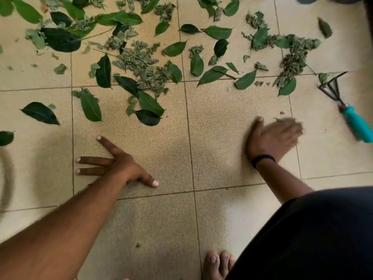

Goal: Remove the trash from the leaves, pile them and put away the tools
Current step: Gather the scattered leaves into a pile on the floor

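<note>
Head view looks down at a tan tiled floor [161,219]; going from the left side of the frame, big green leaves [60,39] lie all over the upper left, flat and spread out, with one dark leaf [40,113] lower down on its own; mixed in with them are small crumpled grey-green bits [139,61], which may be the trash to pick out, though I cannot tell for sure; nothing is in a pile yet, so the job looks like it is only starting; at the lower left the left hand [119,166] is flat on the floor with its fingers spread wide and holds nothing; I think it is there to prop the person up while they lean over; bare toes [218,261] show at the bottom middle, next to dark clothing at the lower right; right of the middle the right hand [274,136] is blurred, its fingers look straight and close together, low over the floor with a black band [262,158] on the wrist; it seems to hold nothing, maybe sweeping bits along; more leaves and crumpled bits lie in the upper right; at the far right a small hand rake [347,110] with a blue-green handle lies on the floor, near the right hand but not touching it, easy to grab
</note>
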{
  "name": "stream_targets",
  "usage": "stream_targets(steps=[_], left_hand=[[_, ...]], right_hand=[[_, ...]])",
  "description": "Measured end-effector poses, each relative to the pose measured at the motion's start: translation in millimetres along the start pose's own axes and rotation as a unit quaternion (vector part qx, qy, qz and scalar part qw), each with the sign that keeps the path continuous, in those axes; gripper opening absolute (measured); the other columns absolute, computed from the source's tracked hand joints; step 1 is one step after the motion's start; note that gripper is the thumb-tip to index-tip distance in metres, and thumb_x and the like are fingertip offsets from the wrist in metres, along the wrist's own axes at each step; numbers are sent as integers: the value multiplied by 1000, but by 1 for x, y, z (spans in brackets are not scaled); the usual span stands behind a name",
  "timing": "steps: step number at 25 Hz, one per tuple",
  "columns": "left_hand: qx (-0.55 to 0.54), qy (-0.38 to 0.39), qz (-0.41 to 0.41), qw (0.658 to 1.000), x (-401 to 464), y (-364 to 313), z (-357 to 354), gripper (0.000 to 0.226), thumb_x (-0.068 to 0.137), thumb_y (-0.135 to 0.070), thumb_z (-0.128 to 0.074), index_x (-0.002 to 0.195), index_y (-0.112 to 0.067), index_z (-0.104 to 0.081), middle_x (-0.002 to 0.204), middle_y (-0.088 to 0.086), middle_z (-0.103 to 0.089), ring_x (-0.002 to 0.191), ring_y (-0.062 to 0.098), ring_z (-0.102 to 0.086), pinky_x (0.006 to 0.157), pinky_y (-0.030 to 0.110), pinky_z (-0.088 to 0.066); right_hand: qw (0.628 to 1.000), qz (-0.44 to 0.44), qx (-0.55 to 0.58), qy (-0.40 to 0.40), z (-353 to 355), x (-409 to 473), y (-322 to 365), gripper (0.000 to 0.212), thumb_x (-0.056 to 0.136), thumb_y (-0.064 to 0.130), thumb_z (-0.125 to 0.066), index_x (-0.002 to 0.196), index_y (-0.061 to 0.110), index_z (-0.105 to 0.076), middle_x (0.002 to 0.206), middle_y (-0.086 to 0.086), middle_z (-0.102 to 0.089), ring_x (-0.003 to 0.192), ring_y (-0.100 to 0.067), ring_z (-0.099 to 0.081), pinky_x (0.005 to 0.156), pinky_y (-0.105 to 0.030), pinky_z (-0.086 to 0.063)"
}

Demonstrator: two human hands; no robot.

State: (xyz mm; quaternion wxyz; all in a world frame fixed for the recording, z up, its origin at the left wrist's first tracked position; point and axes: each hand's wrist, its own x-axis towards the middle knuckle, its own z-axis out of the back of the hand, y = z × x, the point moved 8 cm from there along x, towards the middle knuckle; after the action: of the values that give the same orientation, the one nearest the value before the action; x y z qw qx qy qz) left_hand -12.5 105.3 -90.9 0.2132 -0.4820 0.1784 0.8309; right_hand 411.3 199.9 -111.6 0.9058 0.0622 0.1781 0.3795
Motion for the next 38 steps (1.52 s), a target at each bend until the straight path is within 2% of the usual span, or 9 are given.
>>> stream_targets(steps=[7, 13, 18, 20, 24, 25, 30, 34, 38], left_hand=[[-3, -19, 7, 1000, -6, -2, 5, 189, 32, -34, -104, 131, -24, 58, 141, 36, 50, 138, 56, 35, 115, 70, 5], [-41, -57, -29, 997, 7, 0, 3, 191, 29, -35, -105, 131, -34, 57, 136, 31, 58, 133, 52, 46, 111, 78, 4], [1, -76, -146, 986, 8, 12, -1, 189, 24, -60, -99, 130, -35, 57, 125, 24, 68, 121, 48, 59, 102, 82, 15], [15, -93, -158, 983, 11, 20, 1, 186, 27, -67, -95, 133, -34, 55, 127, 22, 67, 120, 46, 60, 102, 81, 18], [56, -55, -167, 983, 16, 21, -8, 178, 38, -74, -89, 148, -17, 39, 126, 32, 63, 112, 50, 64, 97, 82, 20], [56, -50, -172, 982, 17, 24, -11, 177, 40, -75, -88, 148, -13, 37, 126, 34, 62, 111, 51, 64, 96, 82, 21], [-10, -106, -200, 974, 22, 20, -4, 181, 36, -67, -94, 136, -30, 53, 129, 22, 66, 118, 47, 62, 96, 80, 25], [-84, -215, -233, 945, 17, 27, 4, 130, 68, -82, -62, 158, -27, 14, 158, 20, 38, 144, 43, 37, 112, 72, 16], [-236, -510, -93, 822, 41, 86, 92, 80, 85, -52, -58, 148, -11, -31, 153, 21, -32, 141, 37, -32, 114, 56, -30]], right_hand=[[866, 478, 116, 88, -14, -84, 180, 75, 102, 52, -36, 161, 15, -8, 168, -8, -1, 155, -26, 0, 125, -53, -7], [498, 818, -122, 261, -98, -244, 154, 63, 106, 42, -30, 161, 19, -8, 168, -7, -8, 155, -26, -3, 125, -48, -14], [627, 737, -191, 162, -119, -198, 271, 65, 106, 44, -24, 160, 20, 4, 168, -8, 4, 155, -24, 5, 125, -42, 2], [620, 752, -168, 147, -117, -204, 313, 65, 107, 35, -29, 159, 19, 6, 167, -10, 8, 154, -26, 7, 125, -42, 0], [272, 912, -191, 241, -128, -301, 287, 61, 105, 40, -22, 161, 17, -10, 168, -6, -9, 155, -23, -6, 126, -44, -12], [239, 909, -229, 253, -139, -313, 289, 62, 105, 43, -17, 161, 16, -9, 168, -4, -8, 155, -20, -7, 126, -43, -14], [627, 727, -200, 195, -156, -274, 393, 67, 107, 38, -29, 160, 17, 4, 167, -6, 13, 154, -23, 10, 126, -41, 2], [626, 750, -137, 165, -154, -287, 337, 62, 107, 40, -19, 160, 14, 0, 167, -7, 10, 154, -21, 12, 127, -44, -4], [680, 704, -125, 163, -158, -268, 346, 65, 106, 47, -19, 160, 16, -1, 168, -6, 8, 154, -19, 12, 126, -44, 0]])
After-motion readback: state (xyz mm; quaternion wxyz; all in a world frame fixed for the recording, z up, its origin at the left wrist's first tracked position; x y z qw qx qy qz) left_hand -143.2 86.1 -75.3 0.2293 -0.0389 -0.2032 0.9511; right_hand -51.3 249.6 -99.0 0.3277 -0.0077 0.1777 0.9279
